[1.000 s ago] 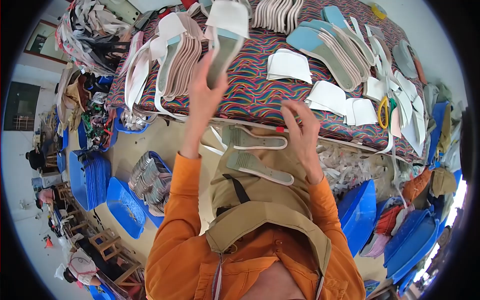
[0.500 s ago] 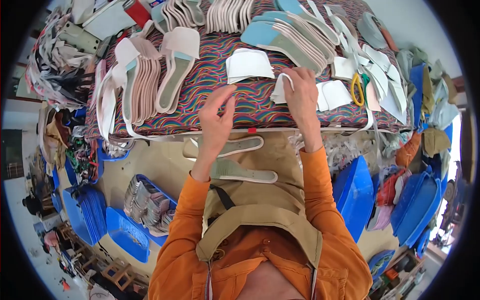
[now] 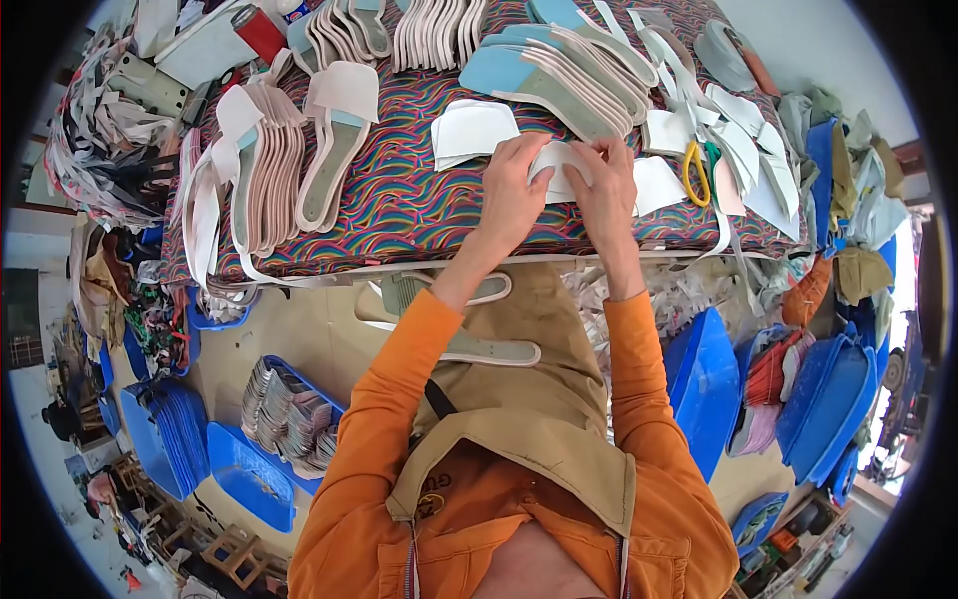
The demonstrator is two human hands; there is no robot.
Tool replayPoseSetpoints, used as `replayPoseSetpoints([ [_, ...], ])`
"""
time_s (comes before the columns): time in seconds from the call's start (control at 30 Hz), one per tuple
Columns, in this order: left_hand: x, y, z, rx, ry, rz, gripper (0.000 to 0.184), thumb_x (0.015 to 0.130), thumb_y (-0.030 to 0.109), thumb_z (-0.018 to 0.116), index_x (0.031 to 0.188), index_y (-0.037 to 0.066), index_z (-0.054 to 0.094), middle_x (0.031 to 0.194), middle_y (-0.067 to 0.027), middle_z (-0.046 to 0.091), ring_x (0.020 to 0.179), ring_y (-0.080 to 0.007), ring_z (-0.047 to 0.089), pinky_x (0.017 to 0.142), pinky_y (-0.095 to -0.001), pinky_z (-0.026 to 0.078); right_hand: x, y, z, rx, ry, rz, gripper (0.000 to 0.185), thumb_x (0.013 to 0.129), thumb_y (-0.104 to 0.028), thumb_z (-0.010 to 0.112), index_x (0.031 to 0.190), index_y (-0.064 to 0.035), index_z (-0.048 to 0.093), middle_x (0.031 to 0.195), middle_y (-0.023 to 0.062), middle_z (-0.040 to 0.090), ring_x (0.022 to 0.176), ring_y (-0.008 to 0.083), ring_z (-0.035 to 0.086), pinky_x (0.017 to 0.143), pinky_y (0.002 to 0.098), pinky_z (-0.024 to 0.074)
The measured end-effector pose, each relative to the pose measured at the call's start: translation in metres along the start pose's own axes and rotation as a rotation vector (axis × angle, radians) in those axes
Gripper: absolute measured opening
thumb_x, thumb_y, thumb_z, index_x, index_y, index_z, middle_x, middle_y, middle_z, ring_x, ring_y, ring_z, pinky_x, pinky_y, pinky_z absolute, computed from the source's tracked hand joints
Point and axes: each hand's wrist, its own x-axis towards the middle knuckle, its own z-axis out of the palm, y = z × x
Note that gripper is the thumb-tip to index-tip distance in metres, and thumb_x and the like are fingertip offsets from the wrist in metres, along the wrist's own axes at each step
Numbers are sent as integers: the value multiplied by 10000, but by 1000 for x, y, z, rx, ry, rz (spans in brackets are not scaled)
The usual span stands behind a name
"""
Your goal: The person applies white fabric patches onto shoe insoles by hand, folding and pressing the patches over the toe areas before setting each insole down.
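My left hand and my right hand meet at the table's near side, closed on the edges of a white curved piece, paper-like or thin sheet. Its material I cannot make out exactly. Just left of it lies a stack of similar white pieces; more white pieces are right of my right hand. Beyond my hands, insoles with blue toe parts lie fanned in a row. A yellow-handled pair of scissors rests farther right, by white scraps.
Pinkish insoles stand stacked on the left of the patterned cloth. A pair of insoles lies on my lap. Blue bins are on the floor at left, and more blue tubs at right. A red can stands at the back left.
My left hand has moved right and closed on the white piece beside my right hand. The piece, folded over in my right hand before, now lies spread between both hands. The view has shifted slightly.
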Motion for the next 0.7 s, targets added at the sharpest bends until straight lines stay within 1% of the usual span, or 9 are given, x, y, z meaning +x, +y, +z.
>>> replayPoseSetpoints([
  [0.1, 3, -8, 14, 86, -4, 59, 361, 814, -24, 709, 1170, 30, 682, 1114, -130, 704, 1071, -296, 646, 851, -380, 552, -10, 4, 11, -29, 164, -213, 292, 754, -97, 787, 1025, -48, 691, 1055, 115, 592, 1000, 338, 561, 849, 425, 464],
  [0.23, 0, -26, 18, 62, -21, 127, 348, 829, -3, 723, 1171, 15, 661, 1089, -118, 708, 1018, -272, 653, 812, -376, 553, -16, -9, -3, -106, 310, -310, 263, 787, -95, 773, 1035, -69, 691, 1040, 104, 629, 993, 310, 585, 868, 412, 434],
  [0.3, -2, -27, 9, 36, -33, 139, 339, 841, 6, 726, 1172, 8, 653, 1081, -115, 710, 991, -257, 659, 798, -371, 553, -16, -9, -5, -5, 250, -188, 263, 792, -97, 774, 1041, -70, 690, 1025, 98, 639, 979, 303, 593, 880, 410, 425],
  [0.37, 0, -4, -18, -320, -108, -254, 303, 885, 18, 703, 1181, -7, 643, 1100, -111, 710, 1010, -226, 669, 812, -368, 569, -24, -10, -5, 194, 112, 60, 265, 803, -100, 774, 1052, -74, 688, 995, 86, 659, 952, 290, 609, 905, 406, 406],
  [0.4, 0, 6, -33, -496, -133, -454, 286, 907, 25, 692, 1186, -15, 638, 1109, -109, 709, 1019, -210, 674, 820, -366, 577, -26, -11, -6, 211, 93, 65, 265, 803, -100, 774, 1052, -74, 688, 995, 86, 659, 952, 290, 609, 905, 406, 406],
  [0.5, -5, 21, -87, -894, 84, -455, 263, 958, 33, 618, 1216, -17, 642, 1170, -116, 694, 1010, -173, 681, 829, -325, 575, -27, -16, -9, 57, 168, -195, 276, 812, -112, 775, 1066, -63, 680, 914, 87, 661, 881, 300, 626, 858, 404, 441],
  [0.53, -9, 22, -109, -877, 99, -463, 263, 958, 33, 618, 1216, -17, 642, 1170, -116, 694, 1010, -173, 681, 829, -325, 575, -34, -22, -4, 77, 156, -197, 276, 812, -112, 775, 1066, -63, 680, 914, 87, 661, 881, 300, 626, 858, 404, 441],
  [0.6, -20, 26, -154, -1057, 163, -607, 336, 963, 14, 606, 1294, -44, 597, 1221, -147, 676, 1100, -213, 673, 916, -364, 588, -62, -41, 0, 166, 74, -378, 279, 817, -97, 758, 1079, -51, 677, 929, 101, 667, 871, 305, 638, 807, 420, 484],
  [0.7, -47, 15, -198, -1026, 261, -672, 413, 965, -3, 584, 1369, -54, 519, 1276, -166, 642, 1156, -266, 649, 960, -438, 576, -105, -70, 31, 392, -382, -350, 262, 817, -74, 717, 1070, -40, 659, 944, 145, 659, 875, 354, 641, 790, 457, 519],
])
